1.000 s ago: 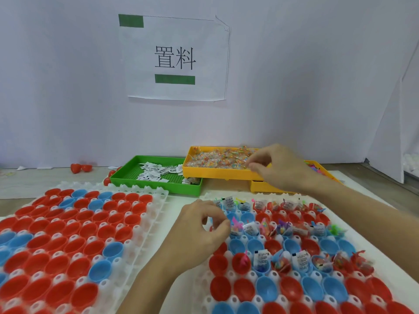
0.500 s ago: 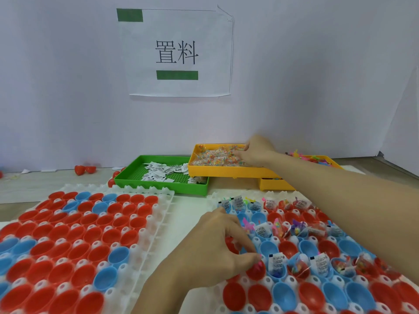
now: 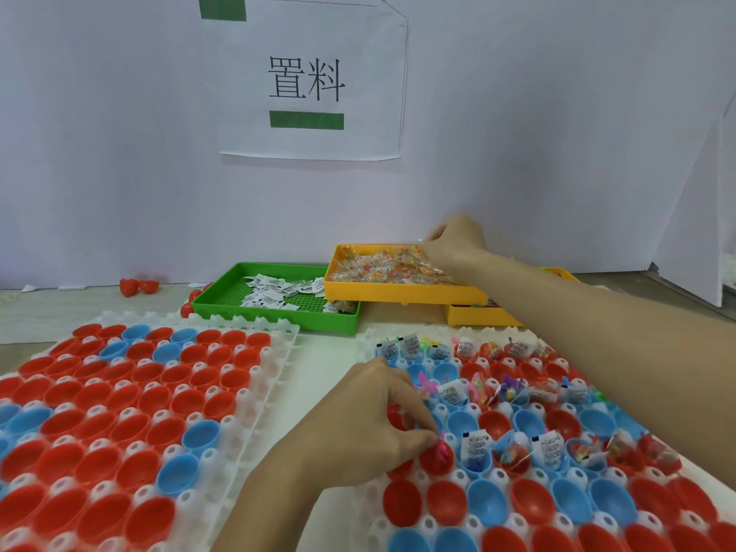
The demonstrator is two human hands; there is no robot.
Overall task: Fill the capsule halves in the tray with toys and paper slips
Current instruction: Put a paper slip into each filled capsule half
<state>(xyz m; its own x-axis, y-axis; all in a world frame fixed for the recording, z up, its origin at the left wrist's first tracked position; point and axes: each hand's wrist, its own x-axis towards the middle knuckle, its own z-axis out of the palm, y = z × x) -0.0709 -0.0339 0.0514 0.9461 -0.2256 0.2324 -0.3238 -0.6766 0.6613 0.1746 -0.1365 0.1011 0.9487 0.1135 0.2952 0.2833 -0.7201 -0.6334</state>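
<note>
A: Start nearest. What is the left hand doing?

B: Its grip is pinched, thumb and fingertips pressed together on a small pink plastic toy. The toy sits at the mouth of a red plastic capsule half, directly under the fingertips, in the white moulded tray of red and blue halves.

A: What could go wrong there?

B: I judge the toy could catch on the rim and tip out, or land in the next cup along. Just past the grip, away from the wrist, a blue capsule half already holds a printed white paper slip. A nudge from a fingertip could flick that slip loose. The halves sit loosely in their sockets, so pressing down might also rock one.

A: And the cups nearer than the grip?

B: Bare red and blue halves, not yet filled. Off to the outer side of the hand lies a second white tray, its halves all without contents.

A: Now the far hand.

B: The right hand reaches well beyond the filling tray to the back corner of a yellow plastic bin heaped with small clear packets of coloured toys. Its fingers curl down into the heap, but I cannot tell whether they have anything.

A: Risk there?

B: The forearm crosses low over the filled rows, so drawing it back carelessly might sweep slips out. The green plastic bin of spare slips sits beside the yellow one on the worktop.
</note>
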